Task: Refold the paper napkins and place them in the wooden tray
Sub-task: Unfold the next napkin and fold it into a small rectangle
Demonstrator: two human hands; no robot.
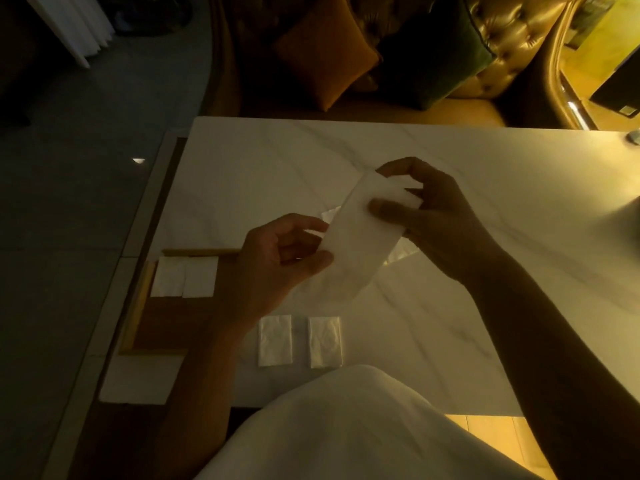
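Far left: the wooden tray [136, 306] sat at the left edge of the marble table [485, 271]. Two folded napkins [185, 277] lay side by side in the tray's upper corner.

Centre-left: the left hand [280, 258] pinched the lower left edge of the held napkin [360, 237] between thumb and fingers.

Mid-frame: the held napkin was up off the table, a long strip running diagonally up-right. Below it were two more folded pieces [275, 341], flat on the marble, slightly apart and outside the tray.

Centre-right: the right hand [426, 209] gripped the strip's upper end, thumb on the front and fingers curled behind. Something white and crumpled sat behind the strip; I couldn't tell what.

Handling, my read: thin tissue, near weightless, limp and easy to tear. It needs a light pinch at both ends to stay taut, then creasing against the table. Folded ones are best lifted by the folded edge so the layers don't fan.
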